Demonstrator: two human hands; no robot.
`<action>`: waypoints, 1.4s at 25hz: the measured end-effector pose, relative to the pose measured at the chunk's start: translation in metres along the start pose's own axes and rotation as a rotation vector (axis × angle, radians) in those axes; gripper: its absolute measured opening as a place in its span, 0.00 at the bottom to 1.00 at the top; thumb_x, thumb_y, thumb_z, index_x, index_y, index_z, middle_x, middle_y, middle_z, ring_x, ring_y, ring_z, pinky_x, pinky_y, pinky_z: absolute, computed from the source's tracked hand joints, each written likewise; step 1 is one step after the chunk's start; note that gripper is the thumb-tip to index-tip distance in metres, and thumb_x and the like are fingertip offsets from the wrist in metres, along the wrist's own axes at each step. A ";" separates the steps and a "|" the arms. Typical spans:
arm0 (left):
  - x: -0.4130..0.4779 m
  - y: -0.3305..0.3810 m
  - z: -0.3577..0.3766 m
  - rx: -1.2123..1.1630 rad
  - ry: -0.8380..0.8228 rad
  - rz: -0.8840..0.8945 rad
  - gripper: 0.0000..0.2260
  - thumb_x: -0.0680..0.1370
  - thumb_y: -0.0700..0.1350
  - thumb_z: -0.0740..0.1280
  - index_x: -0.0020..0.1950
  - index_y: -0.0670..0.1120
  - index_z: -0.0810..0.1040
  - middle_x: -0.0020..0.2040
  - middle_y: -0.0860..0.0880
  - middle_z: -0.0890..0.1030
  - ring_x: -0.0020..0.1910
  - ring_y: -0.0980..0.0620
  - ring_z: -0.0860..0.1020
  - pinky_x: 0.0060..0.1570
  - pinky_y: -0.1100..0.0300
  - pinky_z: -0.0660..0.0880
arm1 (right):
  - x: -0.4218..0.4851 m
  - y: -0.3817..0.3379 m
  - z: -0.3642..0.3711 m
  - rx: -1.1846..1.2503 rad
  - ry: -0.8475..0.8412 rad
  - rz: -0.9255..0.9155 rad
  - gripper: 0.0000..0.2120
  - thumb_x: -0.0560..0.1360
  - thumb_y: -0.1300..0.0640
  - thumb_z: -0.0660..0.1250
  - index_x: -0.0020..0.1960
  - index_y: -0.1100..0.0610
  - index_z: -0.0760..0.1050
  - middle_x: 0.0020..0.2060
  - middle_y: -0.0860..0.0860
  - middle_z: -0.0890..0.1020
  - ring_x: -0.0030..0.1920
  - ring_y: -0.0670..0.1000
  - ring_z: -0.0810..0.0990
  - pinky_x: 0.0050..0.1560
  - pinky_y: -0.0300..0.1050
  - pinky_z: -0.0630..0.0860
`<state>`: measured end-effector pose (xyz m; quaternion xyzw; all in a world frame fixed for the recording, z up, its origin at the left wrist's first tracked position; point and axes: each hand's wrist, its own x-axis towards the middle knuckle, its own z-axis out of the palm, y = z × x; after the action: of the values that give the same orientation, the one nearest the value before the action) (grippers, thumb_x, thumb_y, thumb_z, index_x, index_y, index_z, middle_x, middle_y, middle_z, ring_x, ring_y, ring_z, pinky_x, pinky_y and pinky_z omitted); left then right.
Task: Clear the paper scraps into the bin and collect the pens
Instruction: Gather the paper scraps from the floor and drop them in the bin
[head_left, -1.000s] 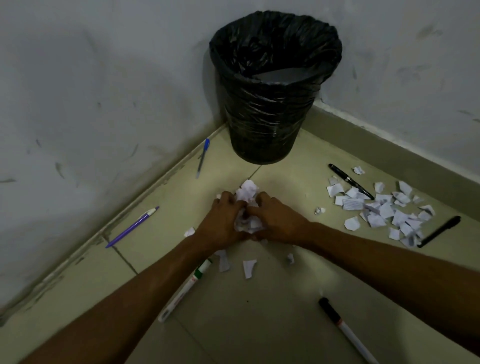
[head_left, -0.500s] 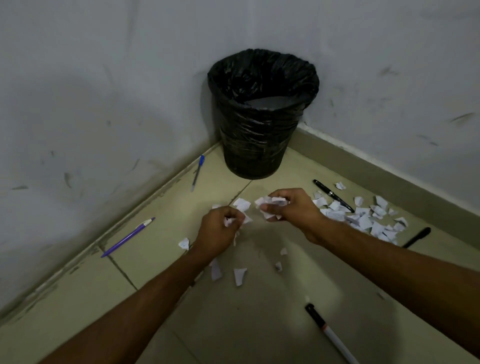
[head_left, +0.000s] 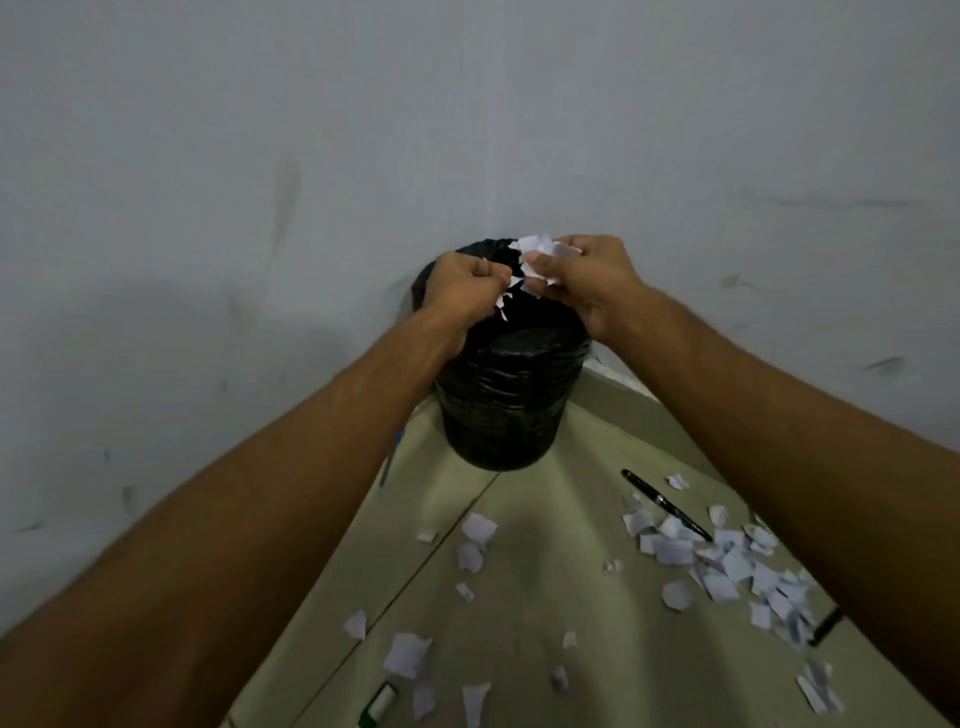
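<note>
Over bin (head_left: 501, 405) rim: both hands (head_left: 524, 288) clutching paper scraps (head_left: 537, 252); floor (head_left: 561, 613) between arms littered.

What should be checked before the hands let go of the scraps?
1. Left hand over the bin mouth: ok.
2. Right hand over the mouth: ok, though it sits near the right rim.
3. Both hands shut on scraps: ok.
4. Bin upright, liner open: ok.
5. Room left inside the bin: cannot tell, hands hide it.
6. Floor cleared: not ok, a pile and a black pen remain.
</note>
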<state>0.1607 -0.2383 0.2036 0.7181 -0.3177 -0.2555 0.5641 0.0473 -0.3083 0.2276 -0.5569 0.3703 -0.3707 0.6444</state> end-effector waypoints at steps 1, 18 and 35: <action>0.013 -0.002 0.005 0.010 0.007 -0.076 0.05 0.75 0.40 0.70 0.47 0.40 0.83 0.39 0.45 0.82 0.33 0.52 0.77 0.27 0.65 0.72 | 0.011 0.005 0.006 -0.068 0.005 0.049 0.04 0.72 0.70 0.71 0.45 0.67 0.76 0.50 0.64 0.81 0.42 0.55 0.82 0.38 0.45 0.84; -0.117 -0.099 -0.067 0.574 -0.152 0.158 0.16 0.73 0.57 0.69 0.55 0.48 0.79 0.48 0.47 0.82 0.44 0.49 0.80 0.49 0.53 0.79 | -0.100 0.055 -0.044 -0.651 -0.170 -0.231 0.12 0.75 0.62 0.67 0.57 0.56 0.79 0.47 0.54 0.83 0.45 0.50 0.83 0.45 0.44 0.82; -0.239 -0.232 -0.026 0.973 -0.718 -0.060 0.32 0.66 0.50 0.78 0.66 0.47 0.69 0.61 0.44 0.67 0.54 0.44 0.75 0.47 0.59 0.72 | -0.221 0.261 -0.082 -1.255 -0.667 0.142 0.26 0.70 0.52 0.74 0.66 0.49 0.68 0.59 0.53 0.68 0.49 0.51 0.75 0.47 0.41 0.73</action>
<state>0.0584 -0.0059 -0.0139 0.7713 -0.5480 -0.3230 0.0210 -0.1080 -0.1203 -0.0254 -0.8809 0.3325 0.1453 0.3038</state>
